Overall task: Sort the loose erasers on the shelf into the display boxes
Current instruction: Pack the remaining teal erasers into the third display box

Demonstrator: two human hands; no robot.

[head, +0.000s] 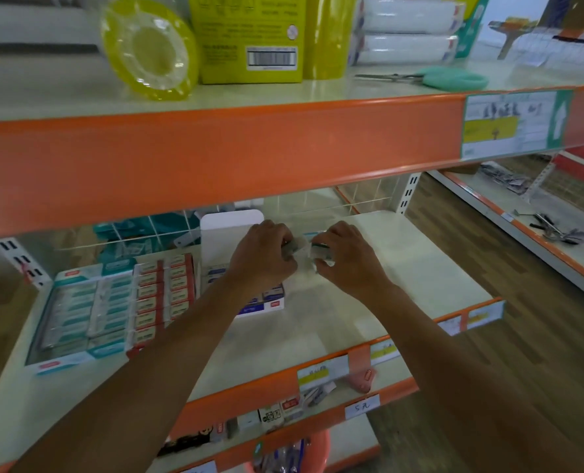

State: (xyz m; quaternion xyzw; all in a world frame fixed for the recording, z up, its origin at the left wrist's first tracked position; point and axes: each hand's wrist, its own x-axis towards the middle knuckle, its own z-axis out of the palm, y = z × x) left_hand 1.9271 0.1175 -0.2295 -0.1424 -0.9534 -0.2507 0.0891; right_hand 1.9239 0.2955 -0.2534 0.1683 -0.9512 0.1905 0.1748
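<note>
My left hand [263, 254] and right hand [346, 257] meet over the middle shelf [420, 268], each grip closed on a few small wrapped erasers [319, 251]. Their slick film sleeves could slide from my bunched fingers and scatter. The blue-and-white display box [266, 302] sits just below my left wrist, beside the red box [164, 291] and the teal box [78, 312], all thin card.

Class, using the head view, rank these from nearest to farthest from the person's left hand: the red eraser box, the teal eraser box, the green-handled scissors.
1. Red eraser box: just left of the left hand, same shelf.
2. Teal eraser box: further left, same shelf.
3. Green-handled scissors: upper shelf, far right.
</note>
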